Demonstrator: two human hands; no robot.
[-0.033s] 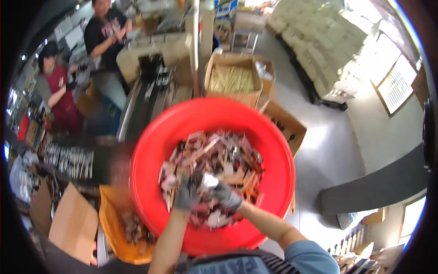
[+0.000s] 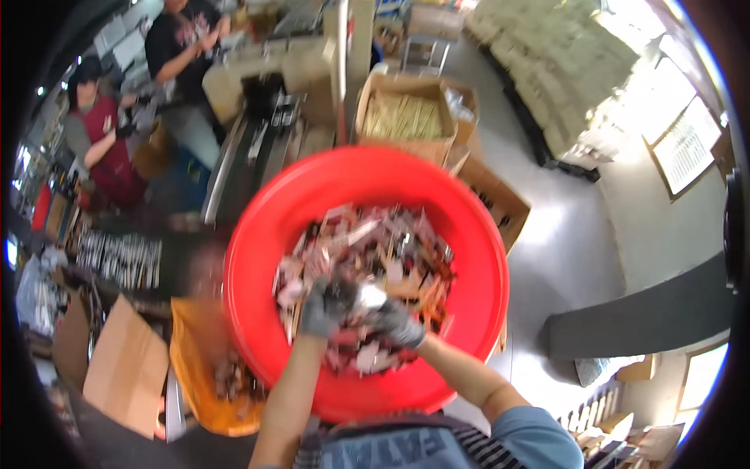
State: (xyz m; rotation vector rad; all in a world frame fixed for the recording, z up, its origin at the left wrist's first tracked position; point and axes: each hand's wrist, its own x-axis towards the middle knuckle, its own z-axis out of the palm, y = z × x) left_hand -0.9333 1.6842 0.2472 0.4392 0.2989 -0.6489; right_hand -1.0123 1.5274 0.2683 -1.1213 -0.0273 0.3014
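Note:
A big round red tub [image 2: 478,258] stands right in front of me. Mixed scraps [image 2: 394,234] in pink, white, brown and orange fill its bottom. Both my hands wear grey gloves and are over the scraps, close together. My left hand [image 2: 317,311] is closed around a small dark piece [image 2: 341,295], blurred by motion. Beside it, my right hand [image 2: 400,324] has its fingers closed on a shiny white piece [image 2: 370,296]. The two pieces are side by side; I cannot tell whether they touch.
A yellow sack [image 2: 191,367] and an open carton [image 2: 125,367] stand left of the tub. Beyond it are a carton of pale sticks [image 2: 402,113] and a conveyor [image 2: 242,168]. Two people [image 2: 101,141] are at the far left. A wrapped pallet stack [image 2: 555,70] stands far right.
The whole view has shifted, so the tub and hands sit higher in the picture. My right hand and the shiny piece have moved slightly right, away from my left hand.

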